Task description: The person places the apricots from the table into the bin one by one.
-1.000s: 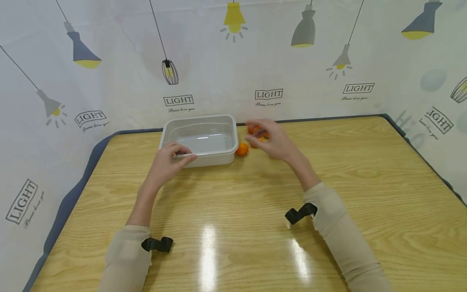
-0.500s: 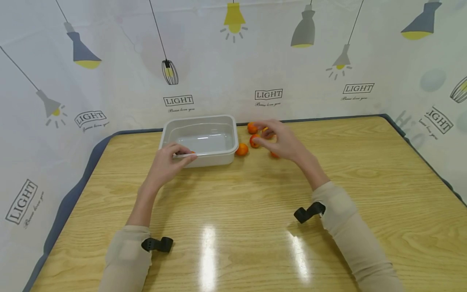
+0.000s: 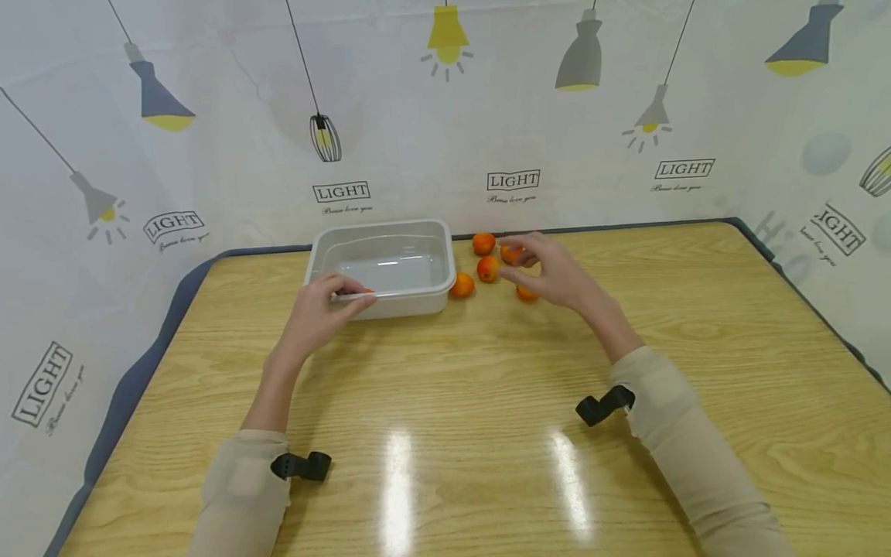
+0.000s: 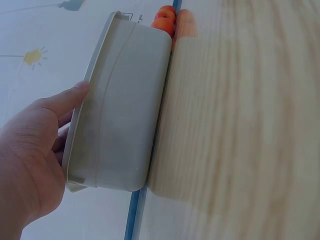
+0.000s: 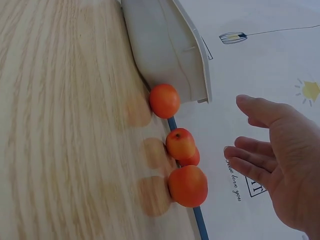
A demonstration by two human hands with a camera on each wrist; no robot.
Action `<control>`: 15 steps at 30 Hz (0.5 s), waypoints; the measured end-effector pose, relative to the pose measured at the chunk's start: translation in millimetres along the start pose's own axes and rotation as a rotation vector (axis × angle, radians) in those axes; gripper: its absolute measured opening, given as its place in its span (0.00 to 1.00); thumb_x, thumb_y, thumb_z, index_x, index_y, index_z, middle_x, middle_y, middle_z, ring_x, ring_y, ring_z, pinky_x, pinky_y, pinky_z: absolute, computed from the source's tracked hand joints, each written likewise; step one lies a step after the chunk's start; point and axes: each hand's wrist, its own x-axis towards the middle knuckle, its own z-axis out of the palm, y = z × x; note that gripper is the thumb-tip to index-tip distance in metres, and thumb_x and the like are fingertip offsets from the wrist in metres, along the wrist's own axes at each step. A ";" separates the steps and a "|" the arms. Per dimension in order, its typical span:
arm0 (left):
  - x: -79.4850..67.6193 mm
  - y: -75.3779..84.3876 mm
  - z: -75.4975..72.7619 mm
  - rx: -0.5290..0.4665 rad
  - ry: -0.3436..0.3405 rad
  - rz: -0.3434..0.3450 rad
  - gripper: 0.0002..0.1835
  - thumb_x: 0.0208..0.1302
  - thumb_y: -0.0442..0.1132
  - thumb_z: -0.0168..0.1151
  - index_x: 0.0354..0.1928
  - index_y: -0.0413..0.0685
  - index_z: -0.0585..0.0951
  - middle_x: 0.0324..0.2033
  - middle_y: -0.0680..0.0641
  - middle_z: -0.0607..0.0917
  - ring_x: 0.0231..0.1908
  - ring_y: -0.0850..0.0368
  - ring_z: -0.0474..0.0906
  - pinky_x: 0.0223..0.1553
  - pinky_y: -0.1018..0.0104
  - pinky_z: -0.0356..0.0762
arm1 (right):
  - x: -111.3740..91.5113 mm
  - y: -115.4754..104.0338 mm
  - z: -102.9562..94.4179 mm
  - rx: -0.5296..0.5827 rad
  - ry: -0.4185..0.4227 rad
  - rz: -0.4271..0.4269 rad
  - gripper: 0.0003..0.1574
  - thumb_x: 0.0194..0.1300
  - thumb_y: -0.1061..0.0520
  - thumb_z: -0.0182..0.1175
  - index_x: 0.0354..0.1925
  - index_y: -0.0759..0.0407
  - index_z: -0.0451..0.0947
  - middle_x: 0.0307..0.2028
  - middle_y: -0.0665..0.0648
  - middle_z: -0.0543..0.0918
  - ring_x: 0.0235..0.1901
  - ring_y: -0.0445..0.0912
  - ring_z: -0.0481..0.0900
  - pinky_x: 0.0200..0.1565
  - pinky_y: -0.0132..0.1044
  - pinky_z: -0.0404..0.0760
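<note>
In the head view, a pale grey rectangular plastic bin (image 3: 404, 305) stands at the back of the table. My left hand (image 3: 316, 317) grips its near rim at the left corner, thumb outside and fingers over the edge. An orange sliver of fruit (image 3: 370, 291) shows just behind that rim, mostly hidden. Right of the bin lie several small orange-red fruits, apple-like with a stem dimple; one fruit (image 3: 462, 285) is beside the bin wall, another fruit (image 3: 483, 244) farther back. My right hand (image 3: 553, 271) hovers above the rightmost ones, fingers loosely bent, holding nothing and partly covering them.
The wood-grain table (image 3: 452, 387) stretches in front and to the right. A white printed backdrop (image 3: 418, 139) rises right behind the bin and fruits. Black wrist cameras sit on both sleeves.
My right hand has drawn to the right, uncovering more of the fruits. An orange sliver now shows inside the bin by the left fingers. The left hand and bin stay put.
</note>
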 end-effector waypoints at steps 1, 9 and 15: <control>-0.1 0.0 0.0 0.002 -0.001 0.000 0.11 0.53 0.48 0.68 0.31 0.47 0.82 0.31 0.52 0.80 0.37 0.57 0.74 0.43 0.60 0.71 | -0.9 1.1 0.0 -0.001 -0.001 -0.004 0.29 0.58 0.49 0.63 0.56 0.57 0.72 0.45 0.56 0.76 0.38 0.48 0.77 0.43 0.43 0.76; 0.3 -1.1 0.8 0.010 0.000 0.003 0.11 0.53 0.47 0.68 0.30 0.47 0.82 0.31 0.52 0.80 0.37 0.57 0.74 0.43 0.61 0.71 | -7.0 10.9 -1.8 0.013 -0.027 0.004 0.28 0.58 0.51 0.63 0.55 0.60 0.72 0.48 0.59 0.76 0.40 0.53 0.77 0.43 0.45 0.76; 0.7 -1.2 0.8 0.006 0.001 0.000 0.11 0.53 0.46 0.68 0.30 0.46 0.82 0.31 0.50 0.80 0.37 0.56 0.74 0.43 0.60 0.71 | -12.6 17.2 -5.0 -0.001 -0.056 0.074 0.30 0.57 0.48 0.64 0.55 0.59 0.72 0.48 0.59 0.75 0.41 0.53 0.77 0.44 0.45 0.76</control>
